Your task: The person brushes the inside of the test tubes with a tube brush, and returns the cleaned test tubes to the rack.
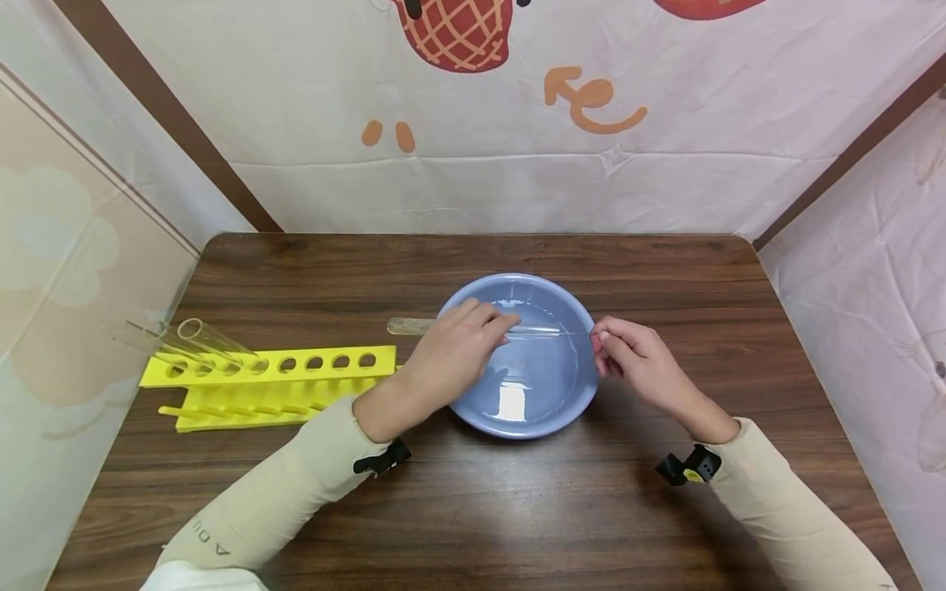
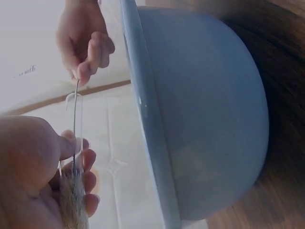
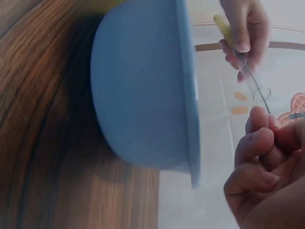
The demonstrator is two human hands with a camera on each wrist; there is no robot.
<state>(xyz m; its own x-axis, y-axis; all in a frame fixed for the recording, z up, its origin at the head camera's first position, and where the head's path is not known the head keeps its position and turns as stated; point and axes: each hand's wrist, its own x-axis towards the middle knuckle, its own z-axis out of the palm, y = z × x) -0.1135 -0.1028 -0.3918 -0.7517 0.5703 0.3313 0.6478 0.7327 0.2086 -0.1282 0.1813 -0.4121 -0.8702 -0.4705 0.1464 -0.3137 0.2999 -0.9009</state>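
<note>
Over a blue basin [image 1: 521, 432] with water in it, my left hand [image 1: 456, 349] grips a clear glass test tube [image 1: 538, 330] lying nearly level. Inside the tube is a test tube brush, its pale bristles [image 2: 72, 202] showing near the left fingers in the left wrist view. The brush's thin twisted wire handle [image 2: 75, 107] comes out of the tube's open end. Beside the basin's right rim, my right hand [image 1: 641, 361] pinches the end of that wire between thumb and fingers. The left palm hides part of the tube in the head view.
Left of the basin stands a yellow test tube rack [image 1: 269, 369] with holes and pegs. Several clear test tubes [image 1: 214, 341] lean in its left holes. All stand on a brown wooden table [image 1: 532, 509], with fabric-covered walls [image 1: 502, 197] behind and at the sides.
</note>
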